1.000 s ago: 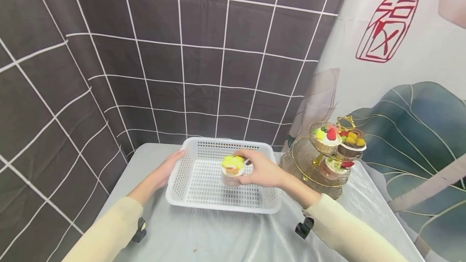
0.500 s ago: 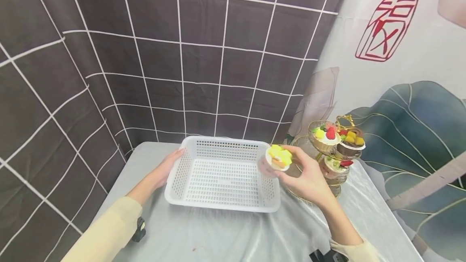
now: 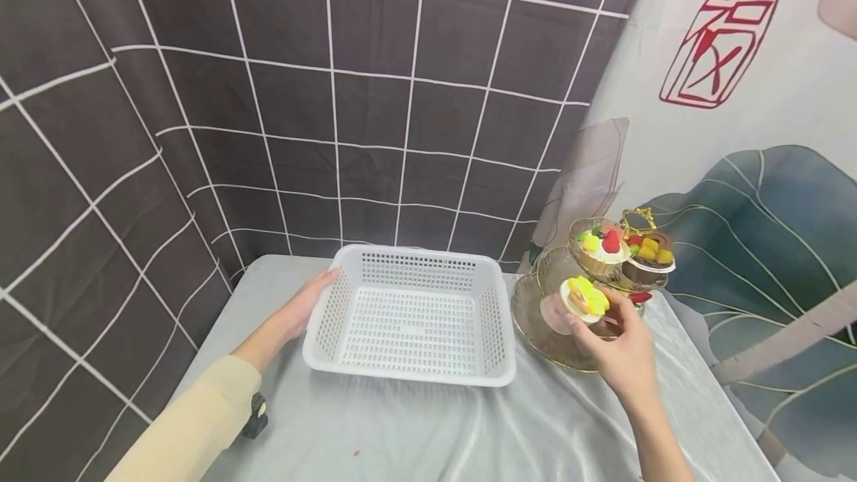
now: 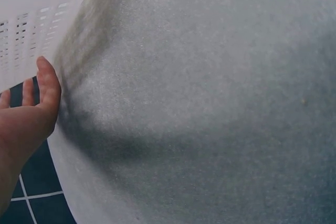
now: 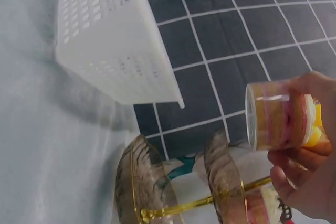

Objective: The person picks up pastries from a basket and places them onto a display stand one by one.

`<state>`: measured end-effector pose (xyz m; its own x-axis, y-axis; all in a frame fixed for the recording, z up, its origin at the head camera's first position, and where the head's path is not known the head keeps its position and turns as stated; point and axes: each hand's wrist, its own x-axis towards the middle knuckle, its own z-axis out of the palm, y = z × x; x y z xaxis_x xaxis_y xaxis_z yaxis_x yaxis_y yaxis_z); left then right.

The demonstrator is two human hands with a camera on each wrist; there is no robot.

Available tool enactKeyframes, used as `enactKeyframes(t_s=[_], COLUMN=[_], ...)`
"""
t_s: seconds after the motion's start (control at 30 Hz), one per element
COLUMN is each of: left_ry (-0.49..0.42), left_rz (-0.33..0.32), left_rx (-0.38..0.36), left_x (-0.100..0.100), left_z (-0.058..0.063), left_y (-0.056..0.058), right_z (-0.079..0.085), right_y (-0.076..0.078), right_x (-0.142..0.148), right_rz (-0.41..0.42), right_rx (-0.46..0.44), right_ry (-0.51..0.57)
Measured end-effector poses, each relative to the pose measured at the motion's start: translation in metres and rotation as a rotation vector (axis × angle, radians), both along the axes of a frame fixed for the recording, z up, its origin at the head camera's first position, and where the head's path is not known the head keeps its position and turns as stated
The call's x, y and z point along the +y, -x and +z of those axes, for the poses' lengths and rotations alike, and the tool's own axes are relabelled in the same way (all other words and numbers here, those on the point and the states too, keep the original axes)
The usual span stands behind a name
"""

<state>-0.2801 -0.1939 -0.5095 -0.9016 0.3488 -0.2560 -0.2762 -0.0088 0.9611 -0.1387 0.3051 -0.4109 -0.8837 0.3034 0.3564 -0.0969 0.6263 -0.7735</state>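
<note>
In the head view my right hand (image 3: 628, 341) grips a clear dessert cup (image 3: 581, 302) topped with yellow fruit, above the lower tiers of a tiered glass stand (image 3: 535, 322) with gold trim. The right wrist view shows the cup's pink and tan layers (image 5: 275, 116), with thumb and fingers around it near its topping. My left hand (image 3: 304, 307) rests against the left side of a white plastic basket (image 3: 408, 378); its fingers look fairly straight in the left wrist view, touching the basket wall (image 4: 31, 40). Nothing lies inside the basket.
On the stand's top tier sit a cup with a raspberry (image 3: 605, 248) and a chocolate cup with yellow cubes (image 3: 648, 253). Another dessert on the tier below is mostly hidden by my right hand. A dark gridded curtain (image 3: 368, 117) hangs behind the cloth-covered table (image 3: 375, 437).
My right hand has lifted the dessert cup out of the basket and carried it right, over the stand. The left hand has stayed on the basket's side.
</note>
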Motion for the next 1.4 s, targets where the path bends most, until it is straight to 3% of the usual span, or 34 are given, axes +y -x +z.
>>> enactKeyframes(t_s=[0.17, 0.3, 0.53, 0.77, 1.03, 1.4], left_ry=[0.007, 0.002, -0.005, -0.002, -0.019, 0.007], left_rz=[0.004, 0.004, 0.011, 0.016, 0.044, 0.009], left_rx=[0.001, -0.004, -0.020, -0.027, -0.015, 0.002], left_x=[0.000, 0.000, 0.002, 0.004, 0.007, 0.001], left_z=[0.002, 0.002, 0.001, -0.001, 0.002, 0.003], left_y=[0.001, 0.001, 0.000, -0.003, -0.001, -0.001], right_z=[-0.002, -0.007, -0.015, -0.026, -0.036, -0.045], right_y=[0.001, 0.007, 0.022, 0.030, 0.045, 0.053], right_x=[0.007, 0.008, 0.002, -0.004, -0.007, -0.010], right_rz=[-0.084, -0.136, -0.181, -0.273, -0.277, -0.297], right_rx=[-0.076, -0.076, 0.017, 0.095, 0.260, 0.257], right_ry=[0.001, 0.035, 0.051, -0.049, -0.151, -0.181])
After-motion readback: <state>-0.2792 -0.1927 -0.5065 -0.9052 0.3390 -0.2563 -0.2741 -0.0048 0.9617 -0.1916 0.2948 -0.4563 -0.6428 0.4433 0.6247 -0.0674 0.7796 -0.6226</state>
